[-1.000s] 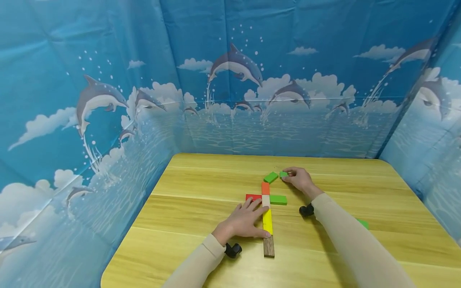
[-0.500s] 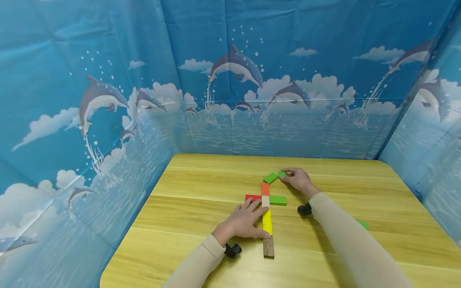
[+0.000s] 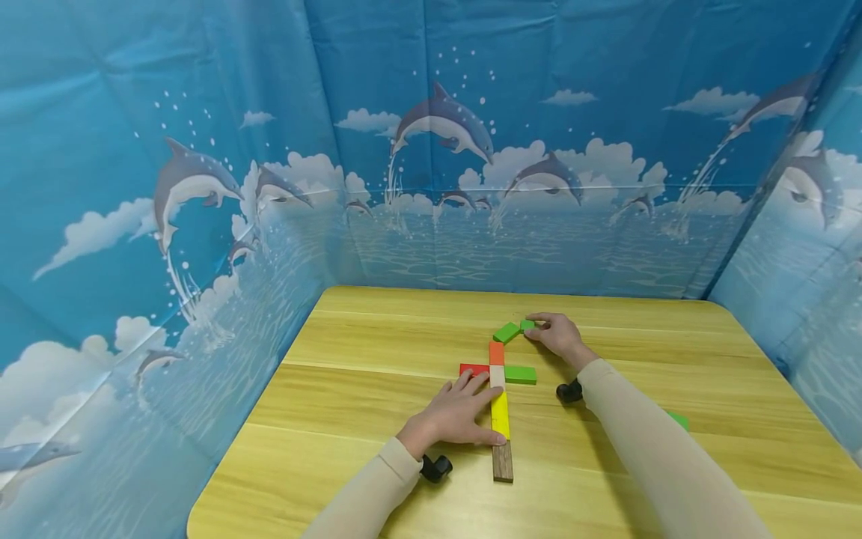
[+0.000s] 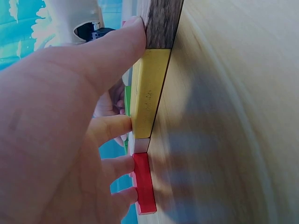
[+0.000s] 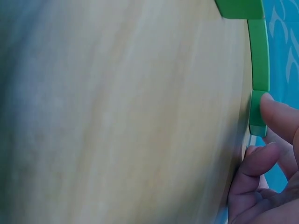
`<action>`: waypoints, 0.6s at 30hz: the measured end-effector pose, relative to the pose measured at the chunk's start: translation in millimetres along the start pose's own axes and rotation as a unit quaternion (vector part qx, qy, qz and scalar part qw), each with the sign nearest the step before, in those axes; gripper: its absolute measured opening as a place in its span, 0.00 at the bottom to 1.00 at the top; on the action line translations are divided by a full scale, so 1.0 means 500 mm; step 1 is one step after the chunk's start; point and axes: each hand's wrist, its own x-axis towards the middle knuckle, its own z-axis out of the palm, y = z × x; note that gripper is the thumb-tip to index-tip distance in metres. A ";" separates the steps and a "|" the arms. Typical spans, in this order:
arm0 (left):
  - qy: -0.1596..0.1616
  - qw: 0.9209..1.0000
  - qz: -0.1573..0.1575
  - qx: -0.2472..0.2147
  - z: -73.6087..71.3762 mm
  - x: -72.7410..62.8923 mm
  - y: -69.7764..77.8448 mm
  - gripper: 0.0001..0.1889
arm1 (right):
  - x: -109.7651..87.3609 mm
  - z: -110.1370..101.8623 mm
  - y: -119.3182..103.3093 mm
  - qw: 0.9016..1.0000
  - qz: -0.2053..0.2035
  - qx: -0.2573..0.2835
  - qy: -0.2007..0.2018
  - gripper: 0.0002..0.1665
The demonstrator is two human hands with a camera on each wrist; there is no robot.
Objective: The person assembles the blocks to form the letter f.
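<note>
My right hand [image 3: 560,335] pinches a small green block [image 3: 527,326] at the far end of a row of flat blocks. In the right wrist view that small block [image 5: 256,112] meets the end of a slanted longer green block [image 5: 259,56]. Below it in the head view, an orange block [image 3: 496,352], a white block [image 3: 497,378], a yellow block [image 3: 500,421] and a dark brown wooden block [image 3: 502,463] form a line. My left hand [image 3: 458,413] lies spread along this line, its fingertips touching the red block [image 4: 144,182] and the yellow block [image 4: 150,93].
Another green block [image 3: 521,375] sticks out to the right of the white one. A further green block [image 3: 679,420] lies partly hidden behind the right sleeve. Dolphin-printed curtains [image 3: 431,247] stand behind the wooden table [image 3: 377,329] and at its sides.
My right hand has slid the small green block slightly left, closing the gap to the slanted green block. My left hand has stayed in place.
</note>
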 end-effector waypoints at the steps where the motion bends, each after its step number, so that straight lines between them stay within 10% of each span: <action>1: 0.000 1.000 0.000 0.001 0.000 0.000 0.000 0.47 | 0.000 0.000 0.000 1.000 0.001 0.005 -0.003 0.30; 18: -0.006 1.000 -0.005 -0.010 -0.003 0.002 0.003 0.48 | -0.037 -0.062 -0.032 0.994 0.008 0.096 -0.056 0.36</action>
